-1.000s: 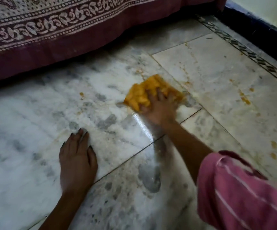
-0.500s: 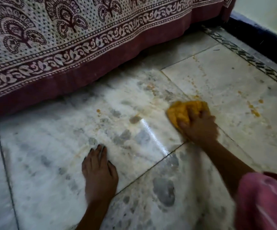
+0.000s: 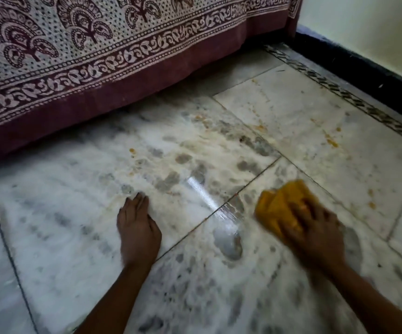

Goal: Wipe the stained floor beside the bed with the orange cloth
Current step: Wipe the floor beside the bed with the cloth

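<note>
Right hand [image 3: 315,235], clutching bunched orange cloth [image 3: 279,206], is dragging it nearer and rightward; left hand [image 3: 138,227] is bracing flat; stains [image 3: 331,141] (far right) are remaining.

My right hand [image 3: 315,237] drags the orange cloth [image 3: 277,208] back toward 5 o'clock, over the tile seam [image 3: 255,177], nearer me.

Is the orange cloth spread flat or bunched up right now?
Bunched up. The orange cloth shows thick folds piled in a wad, and the right hand holds it against the marble floor.
</note>
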